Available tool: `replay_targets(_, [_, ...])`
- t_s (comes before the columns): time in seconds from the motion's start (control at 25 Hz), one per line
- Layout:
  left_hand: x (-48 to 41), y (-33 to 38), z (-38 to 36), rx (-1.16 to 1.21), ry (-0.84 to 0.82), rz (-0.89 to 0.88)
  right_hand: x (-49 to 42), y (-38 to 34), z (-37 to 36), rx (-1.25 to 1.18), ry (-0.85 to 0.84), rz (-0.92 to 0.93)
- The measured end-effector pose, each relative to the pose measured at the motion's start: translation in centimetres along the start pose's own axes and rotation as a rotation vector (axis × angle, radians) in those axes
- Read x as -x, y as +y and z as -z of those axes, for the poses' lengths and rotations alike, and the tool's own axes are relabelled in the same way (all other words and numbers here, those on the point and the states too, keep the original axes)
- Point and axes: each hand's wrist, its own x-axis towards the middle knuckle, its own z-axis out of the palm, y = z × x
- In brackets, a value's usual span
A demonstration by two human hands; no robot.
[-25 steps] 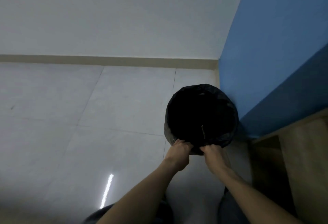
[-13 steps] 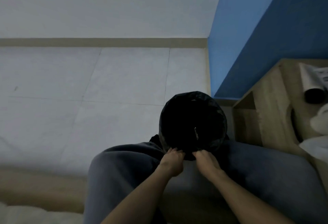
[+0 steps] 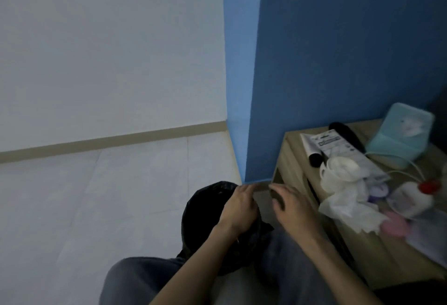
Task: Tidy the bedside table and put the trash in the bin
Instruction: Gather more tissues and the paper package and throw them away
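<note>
Bin (image 3: 200, 210), black-lined, is sitting on floor btwn my knees (image 3: 135, 278), just beside bedside table (image 3: 290, 159), prob. so trash (image 3: 343, 198) is w/in reach. L hand (image 3: 238, 208) is resting loose-fingered on its rim; R hand (image 3: 290, 205) is hovering spread, empty.

The person wears grey trousers (image 3: 135, 278), forearms (image 3: 192, 268) bare.

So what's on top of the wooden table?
A leaflet, a teal pouch, crumpled white tissues and a pink thing lie on the table. The tissues cover whatever sits beneath them.
</note>
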Motion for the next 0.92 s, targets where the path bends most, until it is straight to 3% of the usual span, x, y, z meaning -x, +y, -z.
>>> replay_targets(0.08, [-1.9,4.1,-0.3,0.016,-0.006,-0.063,0.9,2.2,4.0,0.064,0.175,-0.042])
replay_targets(0.16, [-3.9,8.1,-1.3,0.035,-0.023,-0.13,2.0,5.2,6.8,0.156,0.238,-0.135])
replay_targets(0.36, [-9.0,14.1,-4.9,0.006,-0.157,-0.195,2.6,11.3,9.1,0.232,0.04,-0.357])
replay_targets(0.48, [-11.2,14.8,-7.3,-0.096,-0.258,-0.158,2.3,12.8,9.2,0.296,-0.071,-0.373])
replay_targets(0.68, [-12.9,14.7,-9.6,-0.13,-0.26,-0.082,0.7,14.4,9.4,0.25,-0.039,-0.395])
replay_targets(0.92, [-10.8,15.1,-7.3,0.011,-0.172,-0.073,0.7,14.3,10.9,0.166,0.033,-0.381])
